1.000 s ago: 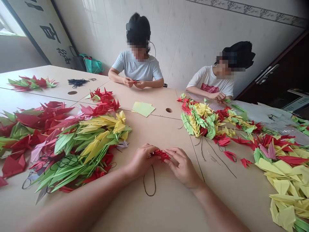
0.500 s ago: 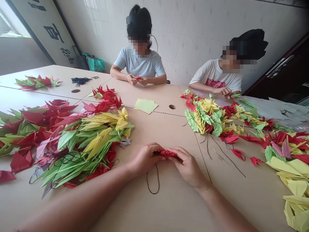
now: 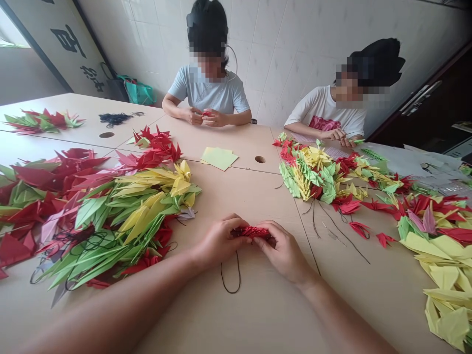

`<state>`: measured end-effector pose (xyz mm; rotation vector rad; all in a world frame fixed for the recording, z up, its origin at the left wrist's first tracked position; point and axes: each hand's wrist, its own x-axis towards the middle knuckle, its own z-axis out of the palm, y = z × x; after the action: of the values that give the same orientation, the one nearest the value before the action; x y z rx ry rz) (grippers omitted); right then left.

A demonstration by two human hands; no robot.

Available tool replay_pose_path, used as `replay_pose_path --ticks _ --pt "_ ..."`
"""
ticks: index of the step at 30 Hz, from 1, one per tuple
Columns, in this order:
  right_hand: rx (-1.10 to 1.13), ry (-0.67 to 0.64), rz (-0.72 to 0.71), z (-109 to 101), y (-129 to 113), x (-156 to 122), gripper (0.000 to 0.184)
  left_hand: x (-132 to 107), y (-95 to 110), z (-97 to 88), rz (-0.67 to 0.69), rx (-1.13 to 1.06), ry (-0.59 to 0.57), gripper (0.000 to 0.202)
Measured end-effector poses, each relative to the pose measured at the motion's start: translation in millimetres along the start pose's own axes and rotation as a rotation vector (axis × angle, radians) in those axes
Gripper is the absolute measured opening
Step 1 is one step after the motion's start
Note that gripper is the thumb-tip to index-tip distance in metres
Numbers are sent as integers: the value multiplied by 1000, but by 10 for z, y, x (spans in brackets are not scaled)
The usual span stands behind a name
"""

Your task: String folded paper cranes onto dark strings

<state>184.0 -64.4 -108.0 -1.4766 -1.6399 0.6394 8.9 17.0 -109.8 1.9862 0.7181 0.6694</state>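
Left grip and right grip clamped on red folded-paper bundle; slack dark cord below risks snagging, loosening the bundle.

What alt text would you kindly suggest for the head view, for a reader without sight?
The left hand and right hand hold a red stack of paper cranes on a dark cord, at a table heaped with loose cranes; a person and another sit beyond.

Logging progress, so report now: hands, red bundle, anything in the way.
Left hand and right hand on red paper bundle, one each end. Dark cord looping below. Crane piles both sides, not touching hands.
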Motion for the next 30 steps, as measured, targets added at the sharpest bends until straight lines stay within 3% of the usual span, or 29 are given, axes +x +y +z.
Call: replay_pose_path --ticks 18,21,30 --pt "2 -55 93 38 -36 1 10 -1 -1 -1 -90 -49 -40 7" --pt "37 -53 127 35 -59 -18 18 5 17 -23 -132 -135 -46 16" --pt "121 -98 152 -17 -131 -62 31 23 92 -89 -242 -610 -251 17"
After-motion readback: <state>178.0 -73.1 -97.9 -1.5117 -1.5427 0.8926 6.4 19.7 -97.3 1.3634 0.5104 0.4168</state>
